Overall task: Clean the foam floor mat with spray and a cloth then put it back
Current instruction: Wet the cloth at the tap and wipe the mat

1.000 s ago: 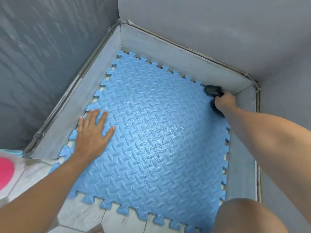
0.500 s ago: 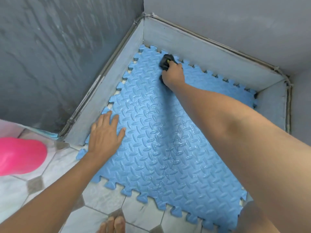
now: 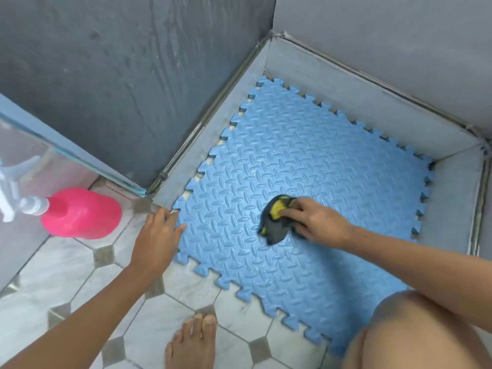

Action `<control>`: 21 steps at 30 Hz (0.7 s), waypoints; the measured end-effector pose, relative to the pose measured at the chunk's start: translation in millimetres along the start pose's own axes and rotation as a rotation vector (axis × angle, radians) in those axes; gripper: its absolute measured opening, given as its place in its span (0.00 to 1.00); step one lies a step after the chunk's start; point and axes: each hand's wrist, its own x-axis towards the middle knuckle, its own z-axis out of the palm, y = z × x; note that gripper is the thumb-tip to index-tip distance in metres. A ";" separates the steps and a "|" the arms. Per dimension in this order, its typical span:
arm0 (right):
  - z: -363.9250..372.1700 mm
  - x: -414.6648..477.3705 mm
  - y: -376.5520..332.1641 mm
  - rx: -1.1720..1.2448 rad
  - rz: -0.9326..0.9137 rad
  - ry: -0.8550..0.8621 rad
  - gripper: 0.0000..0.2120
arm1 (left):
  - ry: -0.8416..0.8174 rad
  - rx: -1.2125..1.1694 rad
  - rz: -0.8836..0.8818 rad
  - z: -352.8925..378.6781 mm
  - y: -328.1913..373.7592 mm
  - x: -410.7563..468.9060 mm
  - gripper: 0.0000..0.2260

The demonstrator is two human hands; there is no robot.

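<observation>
A blue foam floor mat (image 3: 332, 169) with a raised tread pattern and jigsaw edges lies flat in a walled corner. My right hand (image 3: 316, 219) presses a crumpled dark grey and yellow cloth (image 3: 277, 219) onto the middle of the mat. My left hand (image 3: 157, 235) rests flat, fingers apart, on the mat's near left corner and the tiles beside it. A pink spray bottle (image 3: 82, 213) with a white trigger head (image 3: 10, 193) lies on its side on the floor to the left, apart from both hands.
Grey walls and a low grey skirting (image 3: 202, 137) enclose the mat on the left, far and right sides. White tiles with grey diamond insets (image 3: 103, 255) cover the floor in front. My bare foot (image 3: 191, 342) and right knee (image 3: 415, 334) sit at the mat's near edge.
My right hand has swept the cloth from the far left corner back to the mat's middle. My left hand has slid to the mat's near left corner. The view shifted left, showing the whole spray bottle.
</observation>
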 end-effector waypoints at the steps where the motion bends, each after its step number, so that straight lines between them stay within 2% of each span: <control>1: -9.4 -8.1 20.5 0.004 0.104 0.031 0.21 | 0.004 -0.027 0.002 0.0 -1.9 0.2 0.15; 3: -26.2 -11.6 53.9 0.007 0.339 0.121 0.22 | 0.015 -0.056 0.029 -1.9 -5.5 0.2 0.14; 6: -36.7 13.7 71.1 0.052 0.650 0.263 0.21 | 0.042 0.094 0.091 -6.2 -10.0 -0.1 0.13; 8: -32.2 43.4 53.3 0.130 0.775 0.328 0.21 | 0.028 0.167 0.099 -9.5 -12.2 -0.7 0.14; 10: -20.1 73.8 15.2 0.232 0.812 0.370 0.22 | -0.009 0.157 0.083 -9.0 -17.9 -3.2 0.15; 13: 0.4 104.0 -60.1 0.312 0.687 0.352 0.24 | -0.084 0.030 0.042 -7.9 -28.3 -5.1 0.16; 18: 39.1 96.9 -157.8 0.264 0.239 0.137 0.21 | -0.129 -0.221 -0.048 -16.4 -30.3 -1.8 0.14; 21: 53.1 87.8 -190.6 0.268 0.131 0.050 0.20 | -0.140 -0.310 -0.154 -22.6 -31.4 -8.0 0.12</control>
